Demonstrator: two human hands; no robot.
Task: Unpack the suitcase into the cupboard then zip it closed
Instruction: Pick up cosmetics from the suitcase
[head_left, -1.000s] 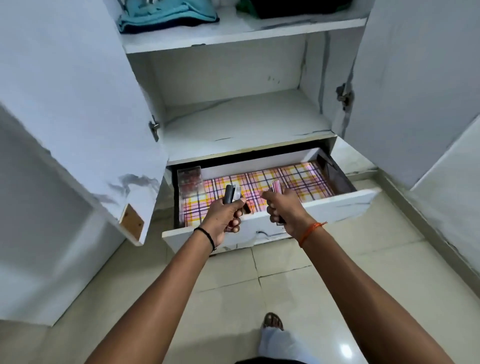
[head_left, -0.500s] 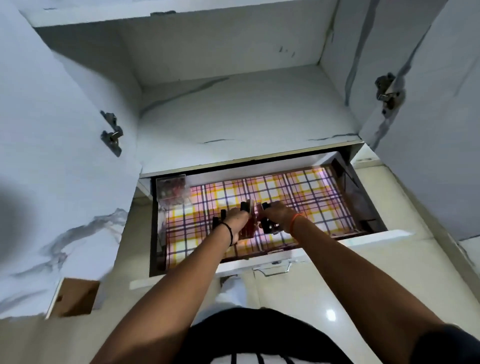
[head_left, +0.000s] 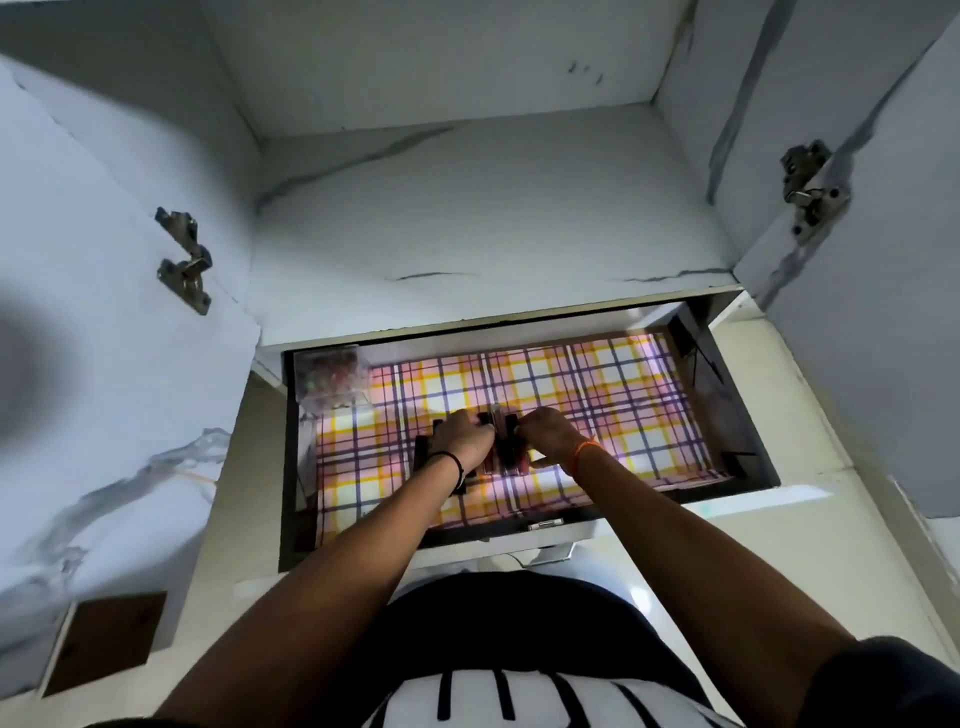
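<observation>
The cupboard's drawer (head_left: 519, 538) is pulled open, lined with pink, yellow and purple checked paper (head_left: 613, 395). Both my hands are down inside it at the middle. My left hand (head_left: 460, 441) curls over small dark items (head_left: 423, 452) lying on the liner. My right hand (head_left: 545, 434) grips small dark and reddish cosmetic items (head_left: 506, 457) standing between the two hands. What exactly each item is stays hidden under my fingers. The suitcase is out of view.
A clear plastic box (head_left: 332, 379) with small coloured things sits in the drawer's back left corner. An empty white shelf (head_left: 467, 223) lies above the drawer. Open cupboard doors stand at left (head_left: 104, 364) and right (head_left: 857, 312), hinges showing.
I have leaned closer over the drawer. Both hands went from above the drawer front down onto the liner, carrying the small items with them.
</observation>
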